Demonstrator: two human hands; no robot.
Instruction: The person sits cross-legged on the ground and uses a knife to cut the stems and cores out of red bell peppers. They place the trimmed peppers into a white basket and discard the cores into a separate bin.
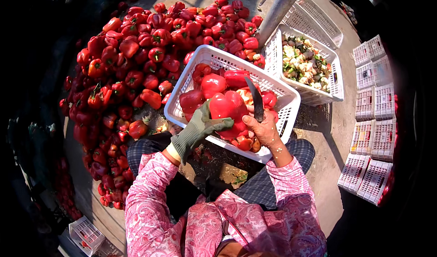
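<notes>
My left hand [206,120], in a grey-green knit-cuffed glove, grips a large red bell pepper [227,108] from its left side. Bare and dotted with pale seeds, my right hand [264,127] holds a knife with a dark curved blade [255,98] pointing up and away from me. The fingers of that hand also reach the pepper's right side; whether they touch it is partly hidden. Both hands are over a white plastic crate [290,117] at my knees. Inside it lie several red peppers [213,84], and a pale cut piece [245,94] shows behind the blade.
A big heap of red bell peppers [136,55] spreads left and ahead. Beyond the crate, another white crate [334,62] holds pale cores and green stems [304,64], beside a metal pole [281,7]. Stacked white crates [374,120] line the right. Another crate [87,233] stands lower left.
</notes>
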